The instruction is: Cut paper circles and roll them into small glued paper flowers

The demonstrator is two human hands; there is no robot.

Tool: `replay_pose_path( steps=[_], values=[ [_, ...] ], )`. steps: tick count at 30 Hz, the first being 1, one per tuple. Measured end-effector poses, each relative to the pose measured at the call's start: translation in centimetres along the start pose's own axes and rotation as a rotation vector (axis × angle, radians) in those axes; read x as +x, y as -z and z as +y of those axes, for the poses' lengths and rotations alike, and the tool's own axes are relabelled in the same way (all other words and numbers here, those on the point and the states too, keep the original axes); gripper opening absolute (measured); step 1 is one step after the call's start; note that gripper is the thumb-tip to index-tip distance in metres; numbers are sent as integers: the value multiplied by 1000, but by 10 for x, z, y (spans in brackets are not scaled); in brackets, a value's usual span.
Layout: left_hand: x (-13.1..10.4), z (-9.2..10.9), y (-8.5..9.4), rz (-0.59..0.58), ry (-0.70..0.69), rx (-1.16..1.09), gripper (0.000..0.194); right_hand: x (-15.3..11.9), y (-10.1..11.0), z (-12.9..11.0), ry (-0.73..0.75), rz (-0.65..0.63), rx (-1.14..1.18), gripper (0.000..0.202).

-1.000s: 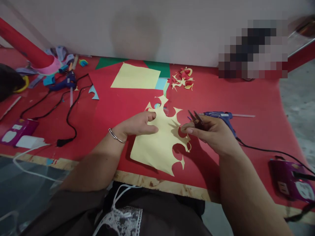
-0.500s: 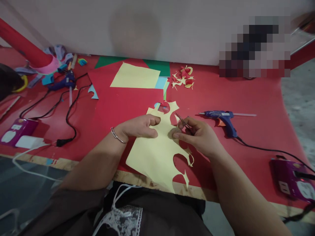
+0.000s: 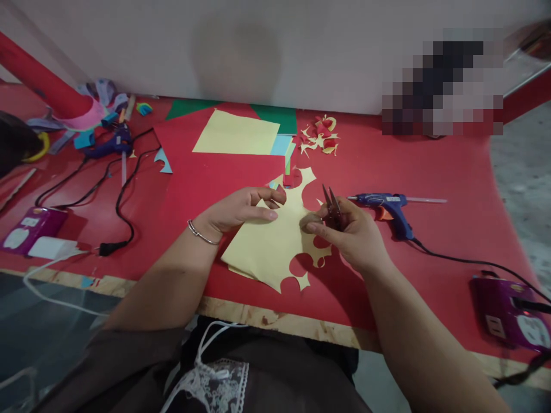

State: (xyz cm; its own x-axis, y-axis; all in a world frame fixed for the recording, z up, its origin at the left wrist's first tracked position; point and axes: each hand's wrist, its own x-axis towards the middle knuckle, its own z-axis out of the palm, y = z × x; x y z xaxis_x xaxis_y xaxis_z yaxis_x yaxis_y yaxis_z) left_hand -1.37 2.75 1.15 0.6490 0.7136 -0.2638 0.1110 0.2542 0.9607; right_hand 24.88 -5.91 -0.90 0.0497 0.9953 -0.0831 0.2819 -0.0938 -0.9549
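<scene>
A pale yellow sheet [image 3: 262, 246] with rounded cut-outs along its right side lies over the red table in front of me. My left hand [image 3: 253, 207] is at its upper left part, thumb and fingers apart, with nothing between them. Scissors [image 3: 332, 205] are in my right hand [image 3: 350, 232], their tips pointing up and slightly parted. Between that hand's thumb and finger, at the sheet's right edge, is a small greyish, rounded piece [image 3: 310, 221].
A blue glue gun [image 3: 387, 209] lies to the right, its cable near a purple box [image 3: 512, 312]. Paper scraps [image 3: 321, 136] are at the back. Behind the sheet are a flat yellow sheet [image 3: 236, 133] and red paper [image 3: 224, 172]. Another glue gun [image 3: 112, 143] is at left.
The cut sheet's lower edge has moved up, away from the table's front edge. My left hand has lifted slightly and its fingers have spread. The scissors have turned more upright, with their blades parted.
</scene>
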Motion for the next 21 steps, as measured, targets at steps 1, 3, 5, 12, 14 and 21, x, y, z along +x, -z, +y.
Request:
replay_pose_path(
  steps=[1,3,5,12,14,21],
  values=[
    [0,-1,1,-16,8,21,43,0,0,-1,-6,-4,4,44],
    [-2,-1,3,-30,14,64,47,0,1,-3,-9,-11,5,43],
    [-4,2,6,-5,14,102,46,-1,2,-6,-7,-38,16,42],
    [-13,8,15,-118,80,93,52,-2,6,-9,-11,-86,88,44],
    [-13,6,13,-213,129,63,54,0,7,-8,-3,-76,107,44],
    [-10,1,5,-143,86,-56,64,1,7,-6,4,-62,117,42]
  ],
)
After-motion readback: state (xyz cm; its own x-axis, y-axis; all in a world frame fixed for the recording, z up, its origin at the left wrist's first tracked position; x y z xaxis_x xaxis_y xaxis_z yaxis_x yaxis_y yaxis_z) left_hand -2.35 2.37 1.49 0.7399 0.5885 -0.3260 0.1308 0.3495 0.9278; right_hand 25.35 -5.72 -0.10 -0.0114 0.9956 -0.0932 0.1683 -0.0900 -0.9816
